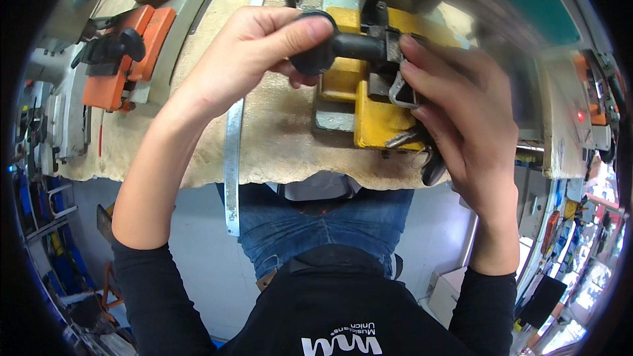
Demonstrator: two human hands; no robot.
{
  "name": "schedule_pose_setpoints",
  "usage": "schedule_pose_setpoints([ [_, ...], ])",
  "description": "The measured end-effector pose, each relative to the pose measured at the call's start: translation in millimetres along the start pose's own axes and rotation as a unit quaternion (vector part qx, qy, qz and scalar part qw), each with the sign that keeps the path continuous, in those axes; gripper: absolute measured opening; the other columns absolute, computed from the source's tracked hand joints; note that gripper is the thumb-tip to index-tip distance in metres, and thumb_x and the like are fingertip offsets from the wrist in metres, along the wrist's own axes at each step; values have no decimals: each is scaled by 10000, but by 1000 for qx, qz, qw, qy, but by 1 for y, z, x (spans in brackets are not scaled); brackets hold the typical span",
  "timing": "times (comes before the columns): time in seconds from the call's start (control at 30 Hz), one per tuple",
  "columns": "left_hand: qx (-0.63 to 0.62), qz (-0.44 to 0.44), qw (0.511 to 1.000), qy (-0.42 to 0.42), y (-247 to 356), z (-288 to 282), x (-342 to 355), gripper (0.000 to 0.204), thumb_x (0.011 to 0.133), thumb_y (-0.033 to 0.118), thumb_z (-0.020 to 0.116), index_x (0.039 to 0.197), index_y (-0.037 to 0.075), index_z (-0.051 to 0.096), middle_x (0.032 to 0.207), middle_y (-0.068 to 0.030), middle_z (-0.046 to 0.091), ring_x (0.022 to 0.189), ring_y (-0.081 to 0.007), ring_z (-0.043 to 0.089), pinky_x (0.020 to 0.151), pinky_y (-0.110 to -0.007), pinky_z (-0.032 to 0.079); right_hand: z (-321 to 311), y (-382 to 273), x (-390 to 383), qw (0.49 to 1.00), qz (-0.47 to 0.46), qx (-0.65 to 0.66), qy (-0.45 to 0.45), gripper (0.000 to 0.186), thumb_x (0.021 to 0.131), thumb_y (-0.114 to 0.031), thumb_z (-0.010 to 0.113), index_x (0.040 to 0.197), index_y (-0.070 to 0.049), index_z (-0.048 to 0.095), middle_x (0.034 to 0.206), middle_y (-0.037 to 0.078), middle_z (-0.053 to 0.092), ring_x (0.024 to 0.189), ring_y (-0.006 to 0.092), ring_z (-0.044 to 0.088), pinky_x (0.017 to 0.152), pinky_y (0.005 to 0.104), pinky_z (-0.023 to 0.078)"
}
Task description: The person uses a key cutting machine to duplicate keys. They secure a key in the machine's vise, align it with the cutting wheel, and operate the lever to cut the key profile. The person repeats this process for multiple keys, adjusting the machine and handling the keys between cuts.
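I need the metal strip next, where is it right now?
In the head view, the metal strip lies on the bench left of the yellow tool, under the left hand, its end overhanging the near edge.

A worn, dusty workbench [277, 138] bore a yellow clamping tool [369, 102], an orange power tool [125, 59] and a metal strip [232, 158].
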State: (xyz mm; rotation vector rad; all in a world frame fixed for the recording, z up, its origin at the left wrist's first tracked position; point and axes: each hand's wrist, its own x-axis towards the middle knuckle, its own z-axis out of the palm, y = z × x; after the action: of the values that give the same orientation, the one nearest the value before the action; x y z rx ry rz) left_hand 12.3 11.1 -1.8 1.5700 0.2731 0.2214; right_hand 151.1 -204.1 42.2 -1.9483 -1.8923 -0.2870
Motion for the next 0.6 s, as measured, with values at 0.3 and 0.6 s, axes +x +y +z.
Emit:
schedule_pose_setpoints([
  [0.3,470,477,737,93,-9,-11,-1,507,744,452,724,1083,80,660,935,-89,621,773,-221,623,616,-309,534,-18,-15,1,997,26,0,-73,324,820,-40,621,1143,-10,616,1280,125,601,1139,323,536,1050,473,320],
  [0.6,-95,-26,994,-51,-4,0,4,384,847,346,719,906,-28,655,739,-51,628,631,-99,594,603,-223,504,-14,-13,3,996,57,10,-75,299,861,-35,585,1154,19,609,1295,140,590,1150,319,508,1040,428,357],
])
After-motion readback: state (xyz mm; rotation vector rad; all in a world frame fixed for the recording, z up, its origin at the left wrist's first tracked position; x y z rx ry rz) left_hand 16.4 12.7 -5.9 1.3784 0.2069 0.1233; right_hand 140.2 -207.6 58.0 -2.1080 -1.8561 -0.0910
